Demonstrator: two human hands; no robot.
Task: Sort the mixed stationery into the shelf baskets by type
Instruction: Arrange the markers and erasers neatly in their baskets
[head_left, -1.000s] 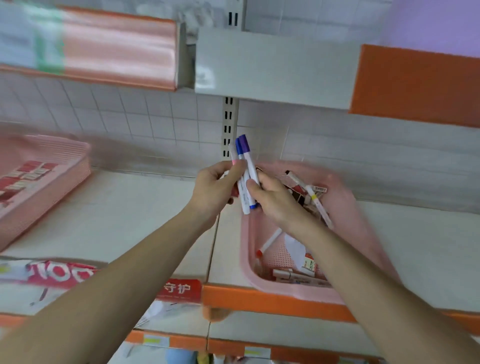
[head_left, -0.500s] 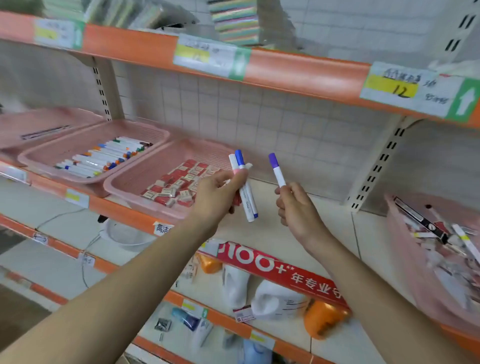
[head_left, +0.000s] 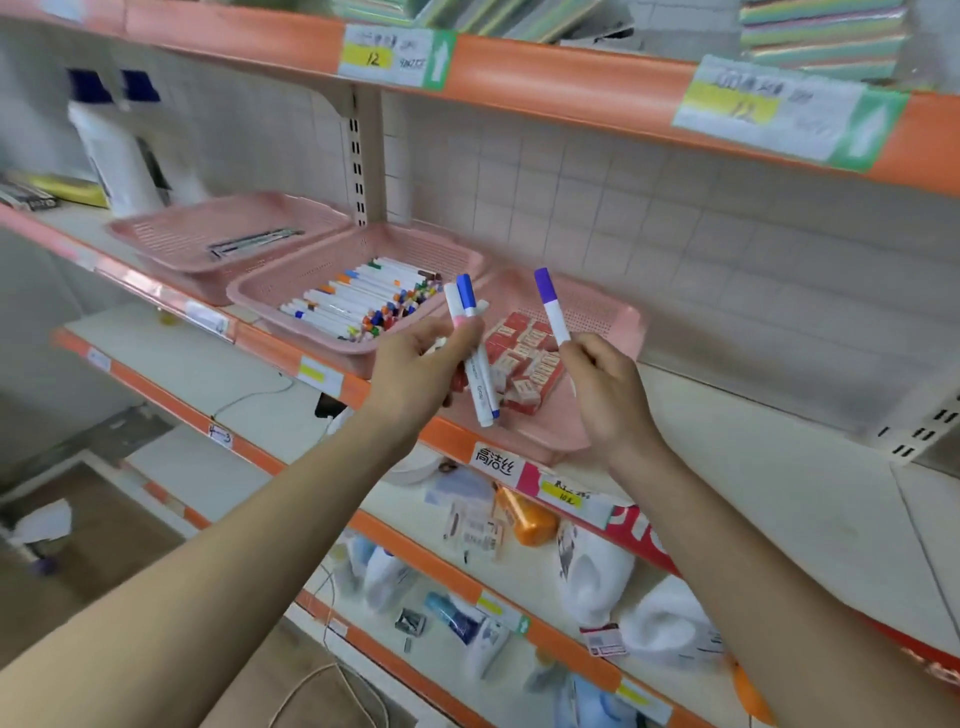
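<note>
left hand (head_left: 415, 370) gripping two markers (head_left: 474, 349), right hand (head_left: 605, 392) pinching purple-capped marker (head_left: 551, 306)

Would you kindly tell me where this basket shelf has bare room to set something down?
The widest bare patch is the shelf board right of the eraser basket, running to the slotted upright. The far-left basket holds only a few pens, so its mesh is mostly free. The marker basket is packed, and the three baskets sit close together.
</note>
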